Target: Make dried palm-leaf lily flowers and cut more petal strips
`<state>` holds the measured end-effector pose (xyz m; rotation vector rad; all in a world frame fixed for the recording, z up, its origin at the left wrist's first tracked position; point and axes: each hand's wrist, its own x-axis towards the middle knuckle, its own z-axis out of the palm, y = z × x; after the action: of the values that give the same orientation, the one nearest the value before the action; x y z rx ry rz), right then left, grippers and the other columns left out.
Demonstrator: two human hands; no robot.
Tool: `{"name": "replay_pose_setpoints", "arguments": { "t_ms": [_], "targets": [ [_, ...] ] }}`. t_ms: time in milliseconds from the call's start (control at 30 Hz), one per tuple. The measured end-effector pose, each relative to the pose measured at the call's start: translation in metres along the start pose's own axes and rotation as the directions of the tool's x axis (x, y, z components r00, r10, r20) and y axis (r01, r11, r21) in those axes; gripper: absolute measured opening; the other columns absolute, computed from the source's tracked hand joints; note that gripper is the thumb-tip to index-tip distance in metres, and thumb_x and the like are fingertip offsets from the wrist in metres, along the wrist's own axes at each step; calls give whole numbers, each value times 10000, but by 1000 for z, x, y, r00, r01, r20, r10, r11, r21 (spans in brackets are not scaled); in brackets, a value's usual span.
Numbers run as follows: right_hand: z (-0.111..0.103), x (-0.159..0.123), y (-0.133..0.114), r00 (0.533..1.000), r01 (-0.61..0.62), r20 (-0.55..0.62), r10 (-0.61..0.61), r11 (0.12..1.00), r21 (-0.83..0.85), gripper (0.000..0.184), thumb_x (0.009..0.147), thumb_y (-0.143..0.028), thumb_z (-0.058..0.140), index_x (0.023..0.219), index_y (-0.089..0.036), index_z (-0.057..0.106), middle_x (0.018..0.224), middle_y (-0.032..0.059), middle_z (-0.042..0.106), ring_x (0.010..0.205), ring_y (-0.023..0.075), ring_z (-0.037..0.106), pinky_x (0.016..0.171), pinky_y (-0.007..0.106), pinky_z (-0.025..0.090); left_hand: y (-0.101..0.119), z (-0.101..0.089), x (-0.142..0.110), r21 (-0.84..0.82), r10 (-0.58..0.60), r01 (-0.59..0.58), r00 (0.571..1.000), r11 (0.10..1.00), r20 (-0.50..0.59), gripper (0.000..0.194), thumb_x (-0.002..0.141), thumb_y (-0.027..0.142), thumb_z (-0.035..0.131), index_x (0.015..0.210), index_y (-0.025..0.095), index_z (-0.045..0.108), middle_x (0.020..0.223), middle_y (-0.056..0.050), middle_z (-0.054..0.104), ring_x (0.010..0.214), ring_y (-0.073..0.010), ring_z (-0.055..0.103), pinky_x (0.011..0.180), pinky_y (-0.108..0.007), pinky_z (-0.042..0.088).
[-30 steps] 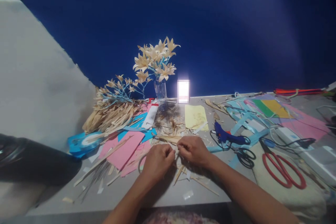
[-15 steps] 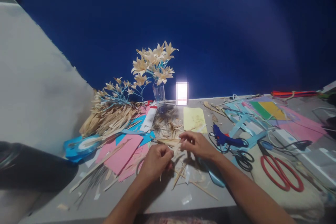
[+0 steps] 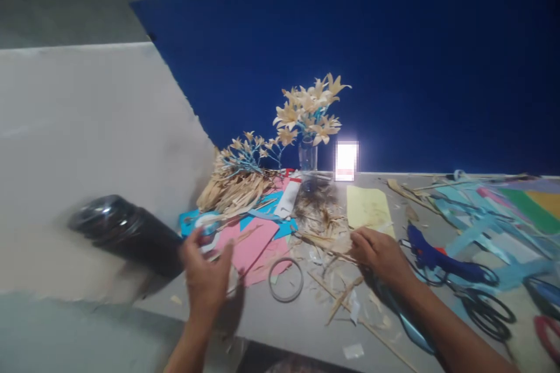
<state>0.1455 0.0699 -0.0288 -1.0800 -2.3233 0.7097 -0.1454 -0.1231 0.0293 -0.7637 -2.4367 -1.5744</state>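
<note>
My left hand (image 3: 205, 280) hangs over the left part of the table, its fingers apart and slightly smeared by motion, with nothing visible in them. Beneath it lie pink paper sheets (image 3: 256, 249) and a blue sheet with a white round piece (image 3: 205, 221). Between my hands a thin grey ring (image 3: 286, 280) lies flat. My right hand (image 3: 378, 253) is closed near the pale dried strips (image 3: 321, 240); what its fingers pinch is hidden. A yellow paper sheet (image 3: 370, 210) lies just beyond it.
Cream flowers (image 3: 308, 111) stand in a clear vase (image 3: 308, 157) at the back. Beside it, dried husks (image 3: 236, 189) are heaped. To the right lie a blue glue gun (image 3: 446, 256), black-handled scissors (image 3: 487, 312) and red handles (image 3: 549, 335). A dark wrapped bundle (image 3: 131, 236) is at left.
The view has turned left. My left hand has moved away from my right hand toward the left and its fingers have spread. The grey ring is now uncovered.
</note>
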Motion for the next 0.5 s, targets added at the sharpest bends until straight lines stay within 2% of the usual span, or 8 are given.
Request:
{"name": "replay_pose_setpoints", "arguments": {
  "t_ms": [33,67,133,233,300,367,433,500],
  "targets": [
    [1,0,3,1000,-9,8,9,999,-49,445,995,-447,337,722,-220,605,727,52,686,701,224,619,659,318,386,-10,-14,11,106,84,-66,979,992,-185,856,690,462,735,1400,103,420,1279,-179,508,1057,-316,598,889,-482,533],
    [3,1,5,1000,-14,12,15,996,-84,453,995,-453,332,729,-223,617,744,59,699,711,232,629,657,321,393,-19,-26,21,204,157,-98,941,974,-299,956,679,466,758,1441,57,351,1365,-235,442,1231,-380,489,998,-532,467],
    [6,1,10,1000,-12,2,13,993,-118,422,982,-432,352,793,-230,671,841,75,744,777,251,663,680,331,425,-33,-44,37,311,194,-73,905,948,-379,1029,694,492,772,1465,22,279,1442,-274,369,1351,-435,340,1114,-594,324],
    [9,2,15,1000,-7,-22,4,994,-110,353,954,-364,399,950,-233,727,1013,88,768,920,274,693,785,365,479,-46,-54,50,288,142,-29,915,957,-379,1019,702,517,776,1442,29,274,1475,-275,350,1380,-455,308,1145,-595,272],
    [10,3,17,1000,10,-10,-11,996,-89,334,946,-336,421,1012,-221,727,1046,97,758,960,275,693,838,384,494,-53,-54,57,202,58,16,932,979,-358,1009,677,524,793,1413,65,277,1478,-261,365,1385,-456,334,1132,-591,301],
    [9,4,17,1000,28,13,-27,997,-77,332,913,-316,491,1164,-212,682,1081,103,728,911,259,692,802,377,518,-58,-52,66,109,-49,91,941,990,-336,983,633,498,824,1368,119,293,1459,-229,409,1361,-452,399,1100,-592,352],
    [6,4,15,1000,18,-8,-19,996,-87,513,853,-299,582,1358,-208,555,1152,115,669,778,223,677,695,353,533,-59,-50,75,70,-147,186,917,980,-372,929,525,434,873,1258,155,375,1351,-169,517,1290,-455,487,1045,-593,415],
    [-1,5,11,995,-5,-103,-5,995,-98,656,826,-301,625,1449,-199,448,1211,136,605,666,187,639,620,340,525,-55,-51,81,62,-156,197,901,978,-404,821,450,380,875,1116,174,441,1186,-104,591,1225,-454,535,955,-570,489]
  ]
}}
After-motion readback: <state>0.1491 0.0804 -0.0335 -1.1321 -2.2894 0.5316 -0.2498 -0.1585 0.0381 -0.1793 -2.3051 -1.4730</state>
